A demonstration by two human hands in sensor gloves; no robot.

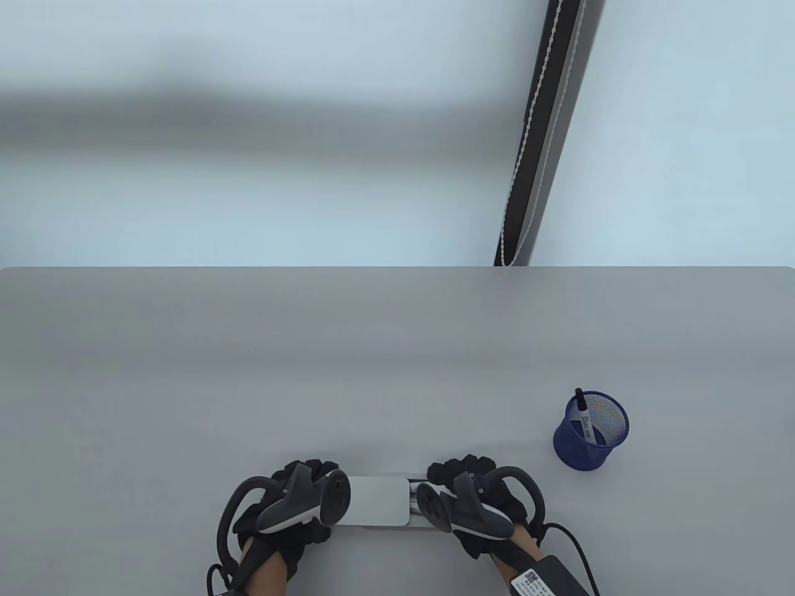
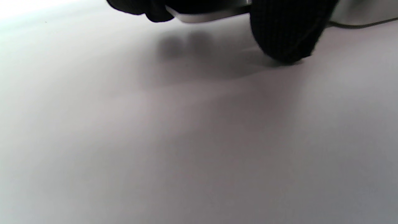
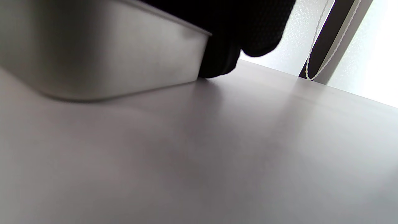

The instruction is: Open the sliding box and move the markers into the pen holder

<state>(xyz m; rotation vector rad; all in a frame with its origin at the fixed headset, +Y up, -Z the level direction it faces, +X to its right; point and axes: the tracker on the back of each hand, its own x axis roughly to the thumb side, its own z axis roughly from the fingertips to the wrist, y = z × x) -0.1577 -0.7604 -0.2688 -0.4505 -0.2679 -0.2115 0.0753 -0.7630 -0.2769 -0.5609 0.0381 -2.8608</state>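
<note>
A silver sliding box (image 1: pixel 376 500) lies near the table's front edge between my two hands. My left hand (image 1: pixel 310 472) grips its left end; the left wrist view shows the thumb (image 2: pixel 286 31) curled below the box's edge (image 2: pixel 202 17). On the right end of the box (image 3: pixel 93 56), my right hand (image 1: pixel 463 469) holds with curled fingers (image 3: pixel 255 28). The lid stands slightly open at the right, where markers (image 1: pixel 413 496) show in a narrow gap. A blue mesh pen holder (image 1: pixel 590 431) stands to the right with one marker (image 1: pixel 584 415) inside.
The grey table (image 1: pixel 397 347) stretches far back behind the box. Beyond its far edge, a dark window frame with a white bead cord (image 1: pixel 540 136) stands at the right. A black cable (image 1: pixel 577 549) trails from my right wrist.
</note>
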